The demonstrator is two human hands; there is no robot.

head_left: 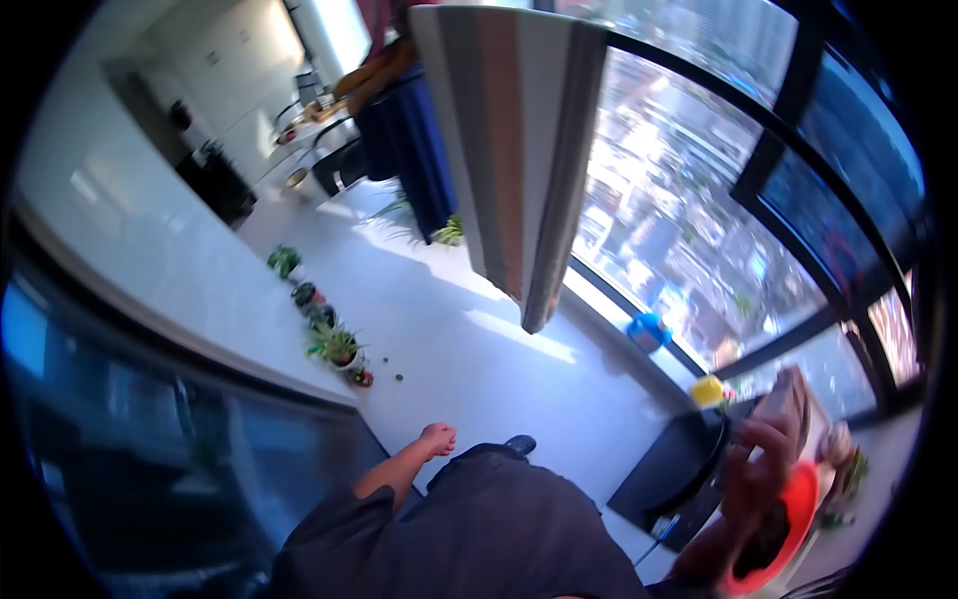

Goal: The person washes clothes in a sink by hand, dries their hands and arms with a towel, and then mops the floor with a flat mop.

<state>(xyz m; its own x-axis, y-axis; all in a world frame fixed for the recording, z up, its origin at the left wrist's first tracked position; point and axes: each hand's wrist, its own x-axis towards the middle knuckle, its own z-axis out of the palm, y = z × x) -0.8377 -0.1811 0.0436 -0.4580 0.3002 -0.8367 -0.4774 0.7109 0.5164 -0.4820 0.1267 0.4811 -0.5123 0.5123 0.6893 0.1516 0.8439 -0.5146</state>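
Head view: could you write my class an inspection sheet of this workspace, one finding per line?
Surface: pale floor, sunlit in patches.
Job's things: red-rimmed container close by the right hand; blur hides whether they touch.
Clutter: potted plants along the white wall; small dark bits on the floor near them.
Hands: left hand curled, nothing seen in it; right hand blurred, fingers bent.
Cables: nothing seen.
Surroundings: striped cloth and dark blue cloth hanging; large windows with dark frames.
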